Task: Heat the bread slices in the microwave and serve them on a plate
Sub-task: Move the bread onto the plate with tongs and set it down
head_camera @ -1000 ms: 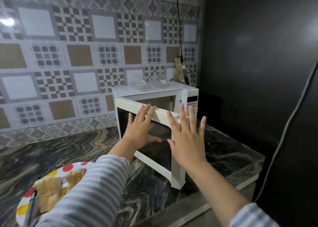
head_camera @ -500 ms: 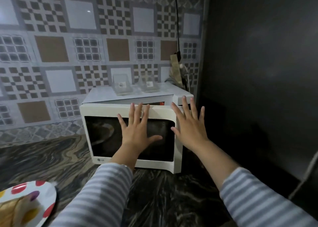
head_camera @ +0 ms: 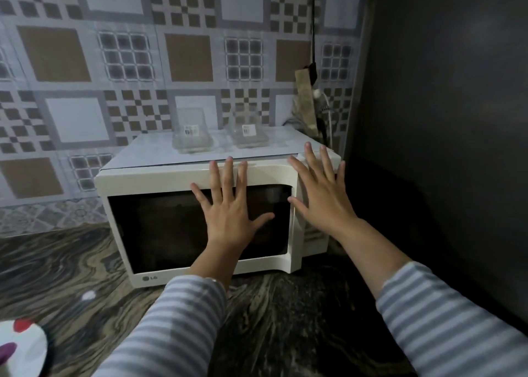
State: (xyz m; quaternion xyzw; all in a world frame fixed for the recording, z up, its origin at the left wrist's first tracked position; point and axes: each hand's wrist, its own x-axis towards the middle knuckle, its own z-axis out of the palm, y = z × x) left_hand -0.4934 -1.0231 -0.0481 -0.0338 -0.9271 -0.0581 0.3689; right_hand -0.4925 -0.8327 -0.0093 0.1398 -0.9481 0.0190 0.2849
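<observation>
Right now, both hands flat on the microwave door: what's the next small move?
Probably lift the right hand to the control panel and start heating: the microwave door looks flush and shut, with the left hand flat on its window.

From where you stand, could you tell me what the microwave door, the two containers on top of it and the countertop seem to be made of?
Microwave door: cream frame, probably glossy plastic; its dark window looks like tinted glass or plastic.
Two containers: clear, see-through, plastic or glass; each carries a small label.
Countertop: dark, swirled veining and a faint sheen suggest polished stone, possibly laminate.

Dim, soft overall blur (right side darkest), wide-angle bending at edges.
</observation>
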